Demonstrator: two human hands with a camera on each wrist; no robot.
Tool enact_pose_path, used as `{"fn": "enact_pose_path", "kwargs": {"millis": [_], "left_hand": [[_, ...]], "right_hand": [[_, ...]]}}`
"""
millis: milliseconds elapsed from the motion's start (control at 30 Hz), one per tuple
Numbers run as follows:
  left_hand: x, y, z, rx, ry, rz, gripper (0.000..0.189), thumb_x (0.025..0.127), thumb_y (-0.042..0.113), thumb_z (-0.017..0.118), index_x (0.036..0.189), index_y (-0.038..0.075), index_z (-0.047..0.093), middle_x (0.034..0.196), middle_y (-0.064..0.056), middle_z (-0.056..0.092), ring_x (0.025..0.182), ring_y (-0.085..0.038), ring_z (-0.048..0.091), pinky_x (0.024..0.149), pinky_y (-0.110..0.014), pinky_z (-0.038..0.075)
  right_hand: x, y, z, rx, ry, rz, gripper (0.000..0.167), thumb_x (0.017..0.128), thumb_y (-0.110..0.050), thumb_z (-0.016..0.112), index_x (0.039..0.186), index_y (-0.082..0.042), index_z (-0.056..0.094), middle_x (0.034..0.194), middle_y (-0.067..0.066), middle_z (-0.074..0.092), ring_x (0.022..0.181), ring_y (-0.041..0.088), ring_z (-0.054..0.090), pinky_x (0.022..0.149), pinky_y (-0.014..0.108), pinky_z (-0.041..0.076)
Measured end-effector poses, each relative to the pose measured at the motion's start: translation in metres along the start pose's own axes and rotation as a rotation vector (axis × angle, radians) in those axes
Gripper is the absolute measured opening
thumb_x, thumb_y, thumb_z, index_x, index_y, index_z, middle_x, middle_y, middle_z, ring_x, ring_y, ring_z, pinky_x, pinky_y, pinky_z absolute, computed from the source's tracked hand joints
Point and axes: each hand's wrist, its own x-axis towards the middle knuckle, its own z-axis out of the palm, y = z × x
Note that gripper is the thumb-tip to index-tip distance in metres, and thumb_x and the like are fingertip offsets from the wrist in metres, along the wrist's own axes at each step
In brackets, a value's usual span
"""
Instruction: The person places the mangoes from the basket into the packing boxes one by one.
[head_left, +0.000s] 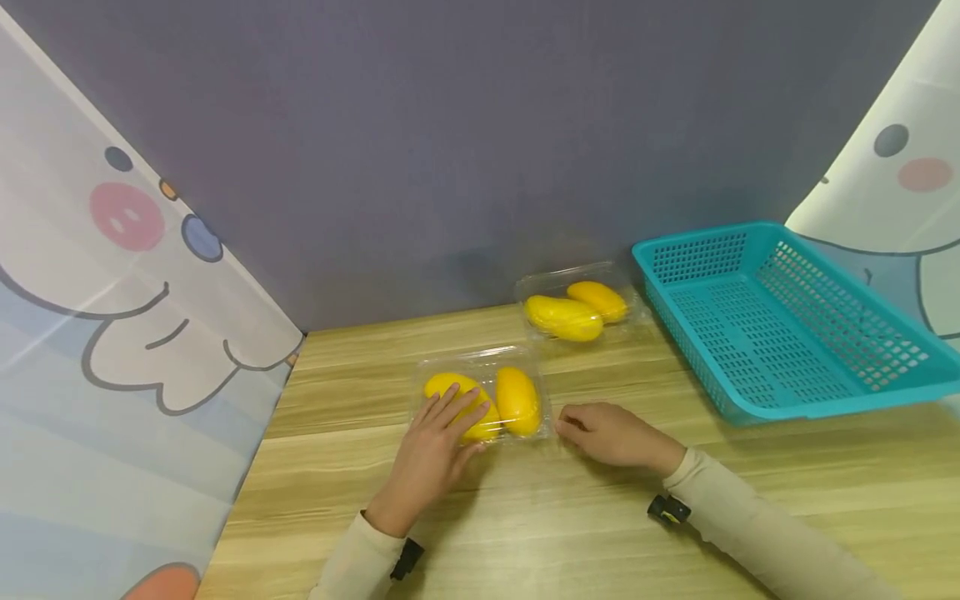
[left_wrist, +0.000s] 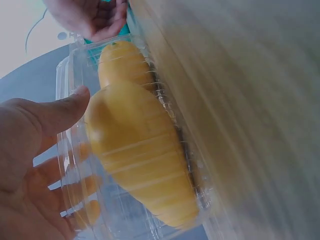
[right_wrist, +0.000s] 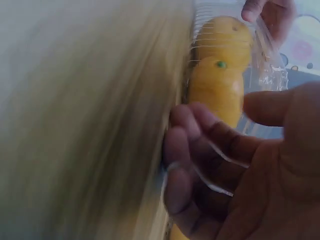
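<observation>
Two yellow mangoes (head_left: 518, 402) lie side by side in a clear plastic clamshell box (head_left: 480, 360) on the wooden table; its ridged wall crosses them in the left wrist view. My left hand (head_left: 438, 446) rests on the box's left part with fingers spread over one mango, its thumb (left_wrist: 65, 110) at the near side. Beside the box's right edge is my right hand (head_left: 611, 433). Its fingers (right_wrist: 225, 137) are loosely curled and the thumb stands apart, with nothing seen between them. Whether its fingertips touch the box I cannot tell.
A second clear box (head_left: 573, 273) with two mangoes (head_left: 564, 318) stands behind, near the grey back wall (head_left: 450, 167). To the right, a turquoise plastic basket (head_left: 686, 358) is beside it. Cartoon-printed sheets (head_left: 150, 333) hang at both sides of the table.
</observation>
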Motion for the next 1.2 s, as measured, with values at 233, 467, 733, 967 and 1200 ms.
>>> {"fn": "enact_pose_path", "kwargs": {"millis": [233,467,733,967,1200], "left_hand": [[0.004,-0.006,-0.001,-0.03,0.001,-0.026,0.058,0.078,0.028,0.083,0.132,0.016,0.065,0.143,-0.007,0.058,0.136,-0.034,0.051,0.112,-0.054,0.04],[0.011,-0.019,0.001,-0.07,-0.013,-0.08,0.058,0.078,0.026,0.084,0.132,0.015,0.065,0.143,-0.008,0.058,0.137,-0.035,0.05,0.113,-0.055,0.038],[0.024,-0.039,0.002,-0.083,-0.037,-0.111,0.058,0.078,0.023,0.084,0.132,0.015,0.065,0.144,-0.009,0.057,0.136,-0.037,0.05,0.113,-0.057,0.037],[0.034,-0.052,0.006,-0.122,-0.045,-0.136,0.059,0.077,0.02,0.085,0.131,0.013,0.065,0.144,-0.01,0.057,0.138,-0.035,0.048,0.115,-0.056,0.035],[0.049,-0.065,0.01,-0.138,-0.065,-0.169,0.058,0.077,0.02,0.085,0.131,0.014,0.066,0.144,-0.008,0.057,0.139,-0.034,0.048,0.116,-0.056,0.034]], "right_hand": [[-0.003,-0.003,0.004,-0.183,0.07,-0.045,0.011,0.101,-0.029,0.057,0.093,-0.025,0.064,0.084,-0.014,0.057,0.073,0.005,0.048,0.066,0.026,0.044],[-0.009,-0.011,0.011,-0.331,0.102,-0.093,0.01,0.098,-0.029,0.06,0.097,-0.02,0.064,0.091,-0.008,0.054,0.082,0.009,0.05,0.067,0.028,0.045],[-0.013,-0.015,0.018,-0.448,0.123,-0.174,0.016,0.097,-0.031,0.063,0.101,-0.015,0.06,0.092,-0.004,0.048,0.078,0.012,0.039,0.063,0.026,0.037],[-0.014,-0.017,0.023,-0.542,0.147,-0.202,0.02,0.096,-0.031,0.064,0.103,-0.013,0.06,0.098,0.001,0.053,0.08,0.015,0.044,0.065,0.03,0.041],[-0.019,-0.022,0.033,-0.665,0.152,-0.229,0.027,0.095,-0.033,0.063,0.109,-0.01,0.057,0.1,0.004,0.054,0.087,0.02,0.051,0.074,0.037,0.048]]}}
